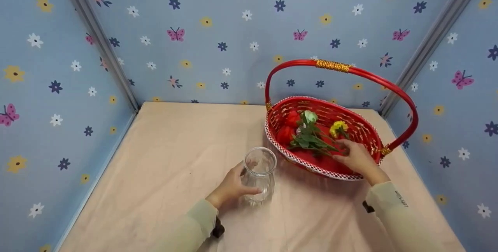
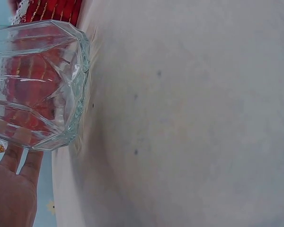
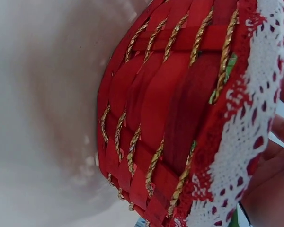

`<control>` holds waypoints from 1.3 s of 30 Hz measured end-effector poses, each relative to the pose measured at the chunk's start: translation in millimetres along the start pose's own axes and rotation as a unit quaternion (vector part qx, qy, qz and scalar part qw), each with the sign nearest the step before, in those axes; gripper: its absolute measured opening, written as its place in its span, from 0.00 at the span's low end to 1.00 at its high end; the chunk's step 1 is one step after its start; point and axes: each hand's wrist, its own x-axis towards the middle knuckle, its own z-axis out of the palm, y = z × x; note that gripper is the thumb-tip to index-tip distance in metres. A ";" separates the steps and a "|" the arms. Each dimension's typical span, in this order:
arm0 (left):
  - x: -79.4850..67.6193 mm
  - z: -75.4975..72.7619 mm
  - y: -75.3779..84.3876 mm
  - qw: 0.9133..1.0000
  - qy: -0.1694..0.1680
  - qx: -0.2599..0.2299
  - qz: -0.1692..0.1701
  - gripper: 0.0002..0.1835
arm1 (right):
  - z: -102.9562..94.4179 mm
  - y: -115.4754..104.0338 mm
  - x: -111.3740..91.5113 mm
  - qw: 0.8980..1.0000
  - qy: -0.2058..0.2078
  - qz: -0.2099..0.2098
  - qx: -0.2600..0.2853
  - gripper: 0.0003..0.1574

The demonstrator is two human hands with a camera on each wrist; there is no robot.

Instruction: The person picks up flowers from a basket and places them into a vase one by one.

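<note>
A clear glass vase (image 1: 260, 184) stands upright on the cloth, left of a red basket. My left hand (image 1: 230, 186) holds it from the left, thumb across the front and fingers behind. In the left wrist view, the fingers show through the vase's glass (image 2: 42, 90). My right hand (image 1: 356, 158) reaches over the rim into the red woven basket (image 1: 323, 172), thumb and fingers parted around the stem ends (image 1: 325, 147) of flowers. Red flowers (image 1: 286, 134), a pale green flower (image 1: 310, 117) and a yellow flower (image 1: 337, 128) lie inside. The basket wall (image 3: 151, 99) partly hides this hand in the right wrist view.
The basket's tall red handle (image 1: 404, 100) arches above it, wrapped in gold at the top. Pale cloth (image 1: 167, 158) covers the table. Blue patterned panels (image 1: 218, 57) stand behind and on both sides, with grey posts at the corners.
</note>
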 end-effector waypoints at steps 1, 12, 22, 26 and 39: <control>0.2 0.3 -1.0 1.000 -0.001 0.002 -0.002 0.48 | 0.4 0.3 0.1 1.000 0.002 0.000 0.000 0.37; 6.3 8.6 -38.4 1.000 0.009 0.014 -0.026 0.49 | 7.7 5.7 1.7 0.999 0.046 -0.013 -0.023 0.29; 5.0 6.3 -39.0 0.999 -0.003 0.029 -0.025 0.50 | 8.6 7.0 3.3 0.998 0.058 -0.018 -0.015 0.15; 5.1 6.2 -40.0 0.999 -0.001 0.025 -0.024 0.50 | 8.9 7.1 3.7 0.997 0.074 -0.021 -0.012 0.08; 4.6 5.7 -41.6 0.999 0.001 0.020 -0.029 0.51 | 12.3 7.7 3.5 0.994 0.097 -0.050 -0.013 0.04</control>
